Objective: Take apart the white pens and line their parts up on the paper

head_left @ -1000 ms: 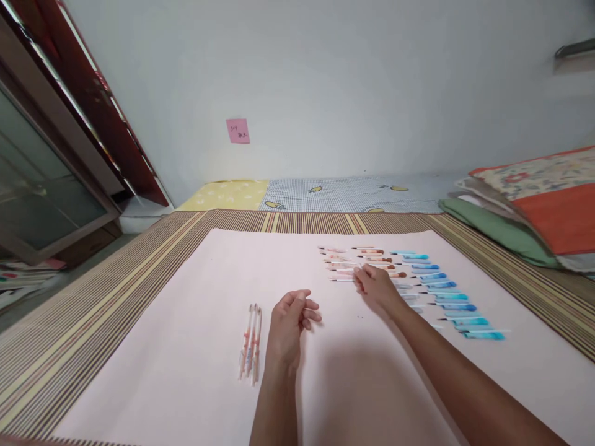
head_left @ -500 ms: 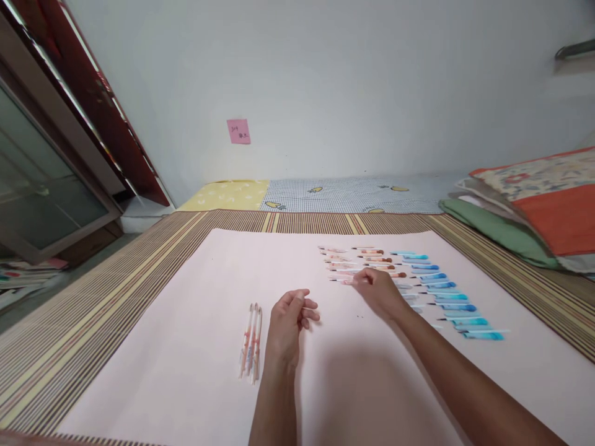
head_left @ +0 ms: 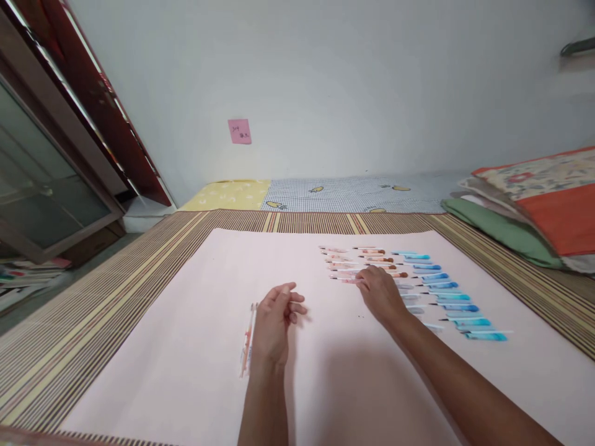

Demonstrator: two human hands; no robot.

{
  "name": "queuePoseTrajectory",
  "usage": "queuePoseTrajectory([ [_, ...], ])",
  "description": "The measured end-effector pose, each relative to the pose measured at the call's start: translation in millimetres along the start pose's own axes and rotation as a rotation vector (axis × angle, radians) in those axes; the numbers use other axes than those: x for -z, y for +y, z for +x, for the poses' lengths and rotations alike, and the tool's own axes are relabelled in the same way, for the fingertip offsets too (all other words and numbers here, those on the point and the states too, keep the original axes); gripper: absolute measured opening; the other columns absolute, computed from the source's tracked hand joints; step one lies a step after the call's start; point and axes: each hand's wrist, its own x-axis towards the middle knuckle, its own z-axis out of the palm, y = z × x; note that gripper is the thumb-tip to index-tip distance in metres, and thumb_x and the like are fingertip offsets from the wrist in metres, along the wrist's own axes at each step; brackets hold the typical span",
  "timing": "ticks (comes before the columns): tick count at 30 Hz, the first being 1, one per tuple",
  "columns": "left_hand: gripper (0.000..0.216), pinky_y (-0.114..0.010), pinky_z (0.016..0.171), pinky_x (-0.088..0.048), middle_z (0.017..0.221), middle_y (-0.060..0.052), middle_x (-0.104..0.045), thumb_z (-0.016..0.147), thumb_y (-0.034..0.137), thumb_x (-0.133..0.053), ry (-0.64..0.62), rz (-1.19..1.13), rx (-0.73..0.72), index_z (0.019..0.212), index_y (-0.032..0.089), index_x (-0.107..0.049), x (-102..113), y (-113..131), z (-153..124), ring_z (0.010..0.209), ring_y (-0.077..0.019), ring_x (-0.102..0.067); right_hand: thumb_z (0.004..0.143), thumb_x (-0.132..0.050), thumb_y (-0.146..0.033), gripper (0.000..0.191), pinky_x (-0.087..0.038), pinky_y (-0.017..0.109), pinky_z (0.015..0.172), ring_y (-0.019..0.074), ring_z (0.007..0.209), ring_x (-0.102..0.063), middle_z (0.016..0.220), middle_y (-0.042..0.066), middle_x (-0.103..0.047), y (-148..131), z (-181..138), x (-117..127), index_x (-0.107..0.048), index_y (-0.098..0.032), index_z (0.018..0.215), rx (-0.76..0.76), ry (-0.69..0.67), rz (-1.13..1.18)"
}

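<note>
My right hand is over the pink sheet, fingertips pinched at the right end of a slim pink pen. This pen lies lowest in a column of pink-and-white pens, with thin dark-tipped sticks among them. My left hand hovers left of the middle, fingers apart and holding nothing. Beside and partly behind it lies a small group of white-and-pink pens, some of them hidden by the hand and wrist. Blue pens form a slanting row to the right of my right hand, with brown-ended pens above it.
The large pink sheet lies on a striped mat. Folded cloths and a cushion are at the right edge. A patterned cloth runs along the wall, which bears a pink note. Greyish pens lie near my right forearm.
My left hand has moved left and slightly up, now covering part of the small pen group. My right hand stays at the pink pen, its back turned a little more upward.
</note>
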Motion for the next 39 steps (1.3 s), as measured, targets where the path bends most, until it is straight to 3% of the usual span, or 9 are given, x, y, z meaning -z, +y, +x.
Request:
queuePoseTrajectory([
  [4, 0.028, -0.019, 0.054, -0.043, 0.074, -0.003, -0.068, 0.072, 0.028, -0.079, 0.244, -0.196, -0.207, 0.095, 0.012, -0.073, 26, 32, -1, 0.059, -0.0095, -0.058, 0.090, -0.048, -0.018, 0.015, -0.043, 0.032, 0.083, 0.0226, 0.092, -0.058, 0.097, 0.008, -0.063, -26, -6, 4, -0.063, -0.019, 0.088, -0.017, 0.027, 0.156],
  [7, 0.018, -0.017, 0.058, -0.046, 0.072, -0.002, -0.064, 0.075, 0.021, -0.073, 0.413, -0.349, -0.323, 0.090, 0.011, -0.072, 44, 50, -3, 0.062, -0.0082, -0.056, 0.090, -0.051, -0.018, 0.013, -0.045, 0.029, 0.076, 0.0182, 0.080, -0.059, 0.091, 0.003, -0.064, -72, -21, 6, -0.062, -0.022, 0.086, -0.026, -0.091, 0.372],
  [12, 0.012, -0.015, 0.052, -0.043, 0.070, -0.001, -0.059, 0.076, 0.014, -0.069, 0.455, -0.462, -0.236, 0.087, 0.010, -0.070, 52, 56, -3, 0.057, -0.0072, -0.051, 0.093, -0.057, -0.021, 0.021, -0.049, 0.030, 0.087, 0.0179, 0.093, -0.063, 0.110, 0.006, -0.064, -165, -64, -2, -0.066, -0.022, 0.111, 0.341, -0.351, 0.577],
  [16, 0.010, -0.015, 0.052, -0.043, 0.070, -0.002, -0.059, 0.078, 0.010, -0.064, 0.462, -0.498, -0.178, 0.087, 0.009, -0.069, 52, 55, -2, 0.057, -0.0077, -0.051, 0.088, -0.070, -0.034, 0.025, -0.047, 0.035, 0.093, 0.0227, 0.107, -0.058, 0.124, 0.006, -0.060, -204, -88, -14, -0.063, -0.025, 0.110, 0.554, -0.400, 0.484],
  [19, 0.010, -0.015, 0.052, -0.044, 0.070, -0.001, -0.059, 0.078, 0.010, -0.065, 0.461, -0.506, -0.181, 0.086, 0.010, -0.069, 54, 56, -2, 0.056, -0.0075, -0.051, 0.085, -0.074, -0.035, 0.029, -0.047, 0.037, 0.091, 0.0248, 0.106, -0.057, 0.121, 0.007, -0.060, -206, -92, -21, -0.061, -0.023, 0.109, 0.543, -0.389, 0.377],
  [24, 0.007, -0.015, 0.050, -0.043, 0.069, 0.000, -0.058, 0.078, 0.011, -0.066, 0.426, -0.513, -0.168, 0.084, 0.011, -0.069, 52, 54, -2, 0.055, -0.0069, -0.050, 0.083, -0.075, -0.030, 0.029, -0.048, 0.039, 0.084, 0.0256, 0.095, -0.058, 0.111, 0.009, -0.061, -205, -92, -26, -0.059, -0.020, 0.105, 0.362, -0.356, 0.268],
  [30, 0.006, -0.015, 0.051, -0.043, 0.069, -0.001, -0.057, 0.080, 0.010, -0.063, 0.426, -0.522, -0.135, 0.084, 0.011, -0.068, 48, 53, -3, 0.055, -0.0068, -0.049, 0.082, -0.072, -0.029, 0.029, -0.050, 0.042, 0.078, 0.0299, 0.092, -0.060, 0.104, 0.012, -0.064, -224, -96, -31, -0.060, -0.018, 0.106, 0.360, -0.385, 0.136],
  [35, 0.007, -0.015, 0.050, -0.042, 0.069, -0.001, -0.056, 0.081, 0.008, -0.061, 0.451, -0.524, -0.120, 0.084, 0.010, -0.067, 49, 55, -2, 0.054, -0.0072, -0.049, 0.080, -0.059, -0.010, 0.027, -0.051, 0.036, 0.073, 0.0268, 0.087, -0.063, 0.102, 0.012, -0.064, -198, -86, -28, -0.060, -0.017, 0.106, 0.201, -0.421, -0.007],
  [39, 0.009, -0.016, 0.051, -0.043, 0.070, -0.002, -0.058, 0.078, 0.008, -0.063, 0.423, -0.511, -0.100, 0.086, 0.009, -0.068, 45, 47, 1, 0.055, -0.0077, -0.049, 0.085, -0.055, -0.009, 0.016, -0.049, 0.032, 0.076, 0.0240, 0.089, -0.064, 0.099, 0.011, -0.065, -178, -73, -27, -0.059, -0.020, 0.097, 0.097, -0.381, -0.052],
])
